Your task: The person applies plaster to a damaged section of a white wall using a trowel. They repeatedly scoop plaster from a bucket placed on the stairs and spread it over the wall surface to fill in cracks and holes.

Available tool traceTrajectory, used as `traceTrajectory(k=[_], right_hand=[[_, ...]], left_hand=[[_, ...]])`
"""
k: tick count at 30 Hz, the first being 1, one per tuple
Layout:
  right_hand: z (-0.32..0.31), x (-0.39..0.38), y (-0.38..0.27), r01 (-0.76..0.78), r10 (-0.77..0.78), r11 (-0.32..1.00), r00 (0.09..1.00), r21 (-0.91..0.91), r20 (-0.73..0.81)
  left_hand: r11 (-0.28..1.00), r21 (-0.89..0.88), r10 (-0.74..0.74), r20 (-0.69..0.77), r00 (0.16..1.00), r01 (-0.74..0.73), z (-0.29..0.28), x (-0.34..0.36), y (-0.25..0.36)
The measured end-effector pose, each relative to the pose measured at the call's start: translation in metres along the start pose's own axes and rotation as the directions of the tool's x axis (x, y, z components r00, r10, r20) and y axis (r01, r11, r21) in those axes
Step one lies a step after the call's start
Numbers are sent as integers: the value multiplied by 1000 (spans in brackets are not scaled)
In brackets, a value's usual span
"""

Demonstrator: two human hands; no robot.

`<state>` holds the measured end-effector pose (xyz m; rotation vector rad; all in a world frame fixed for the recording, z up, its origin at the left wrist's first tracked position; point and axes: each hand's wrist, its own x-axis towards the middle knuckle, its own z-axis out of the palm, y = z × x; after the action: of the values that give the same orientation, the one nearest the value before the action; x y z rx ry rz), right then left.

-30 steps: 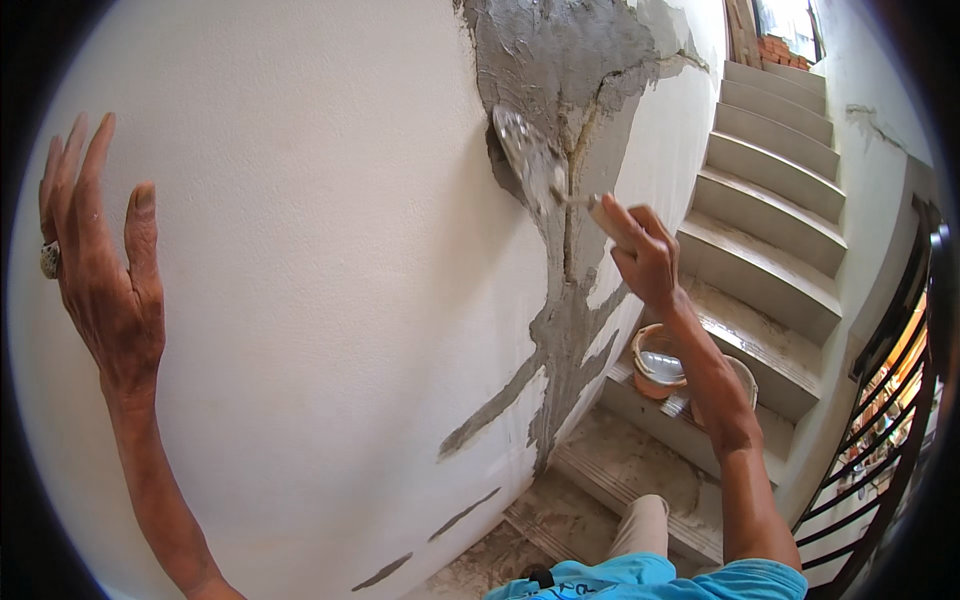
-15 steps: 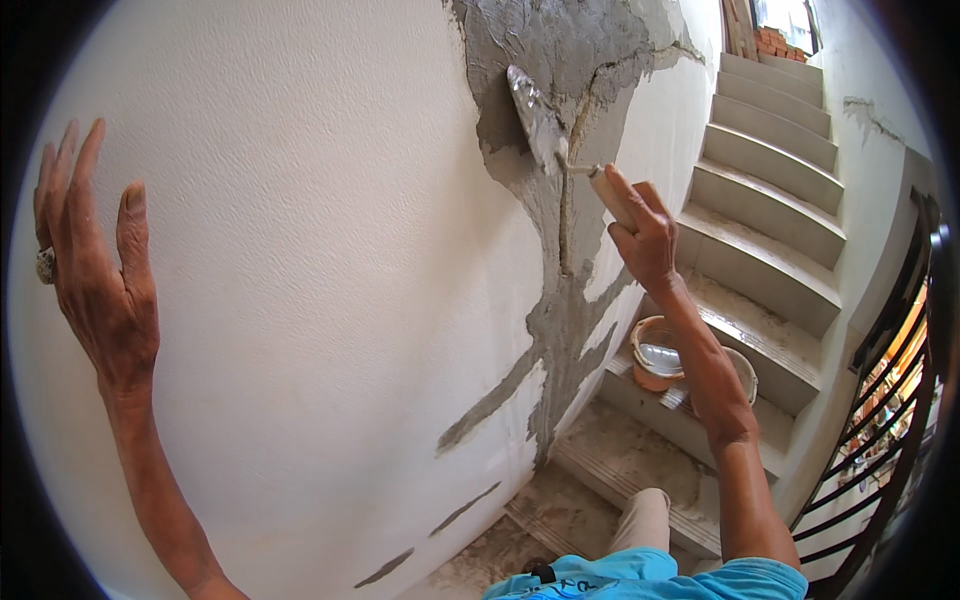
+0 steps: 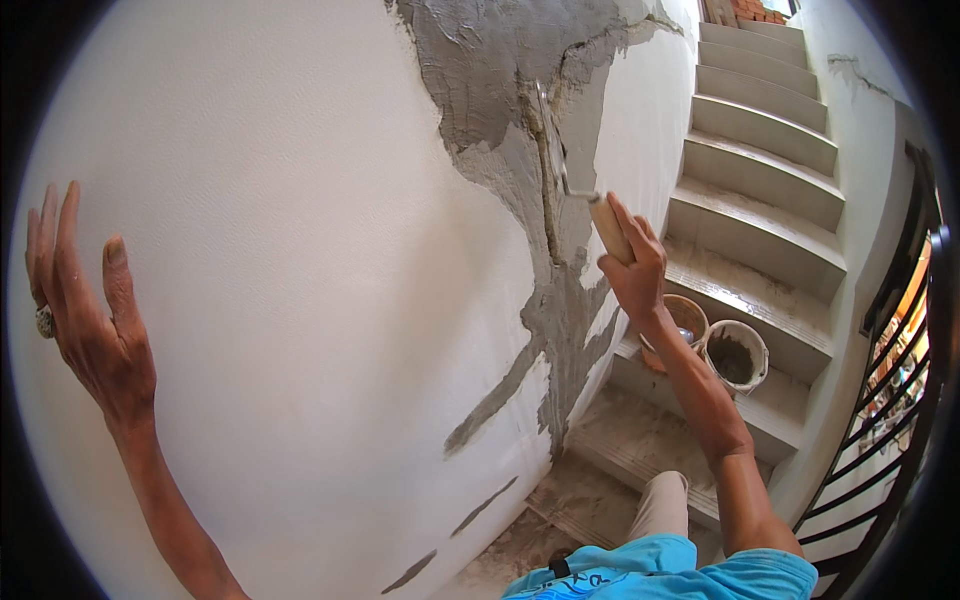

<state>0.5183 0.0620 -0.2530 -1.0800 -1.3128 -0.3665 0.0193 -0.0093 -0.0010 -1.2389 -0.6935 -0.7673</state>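
My right hand [image 3: 638, 268] is closed around the pale handle of a trowel [image 3: 551, 135]. Its metal blade is seen nearly edge-on, beside a deep crack [image 3: 548, 205] in the wall. Wet-looking grey mortar [image 3: 470, 70] covers a large patch around the crack and runs down in branching streaks. Whether the blade touches the mortar I cannot tell. On the far left, my left hand [image 3: 100, 320] rests against the white wall [image 3: 290, 250], fingers stretched out, a ring on one of them.
On a stair to the right stand an orange bucket [image 3: 697, 310], partly behind my forearm, and a whitish bucket [image 3: 762, 352] with grey mortar inside. Concrete stairs [image 3: 755, 190] climb beyond them. A dark metal railing [image 3: 880, 440] borders the right side.
The trowel blade has turned from showing its broad face to nearly edge-on, and now lies along the crack. My view has shifted, revealing more of the whitish bucket. My left hand stays spread.
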Motion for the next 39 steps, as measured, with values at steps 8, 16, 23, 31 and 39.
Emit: traceTrajectory(k=[8, 16, 23, 31, 39], right_hand=[[44, 22, -26, -20, 12, 996, 995, -83, -100], [43, -21, -29, 43, -37, 986, 999, -162, 35], [-16, -41, -25, -36, 51, 995, 984, -93, 173], [17, 47, -24, -18, 16, 998, 999, -62, -35], [16, -22, -12, 209, -208, 978, 974, -2, 85]], left_hand=[[999, -50, -11, 26, 1000, 12, 1, -3, -1], [998, -58, -20, 75, 997, 25, 7, -11, -12], [997, -73, -7, 61, 998, 12, 3, -10, -13], [999, -53, 10, -4, 1000, -10, 3, -2, -1], [1000, -15, 14, 22, 1000, -14, 0, -3, -4]])
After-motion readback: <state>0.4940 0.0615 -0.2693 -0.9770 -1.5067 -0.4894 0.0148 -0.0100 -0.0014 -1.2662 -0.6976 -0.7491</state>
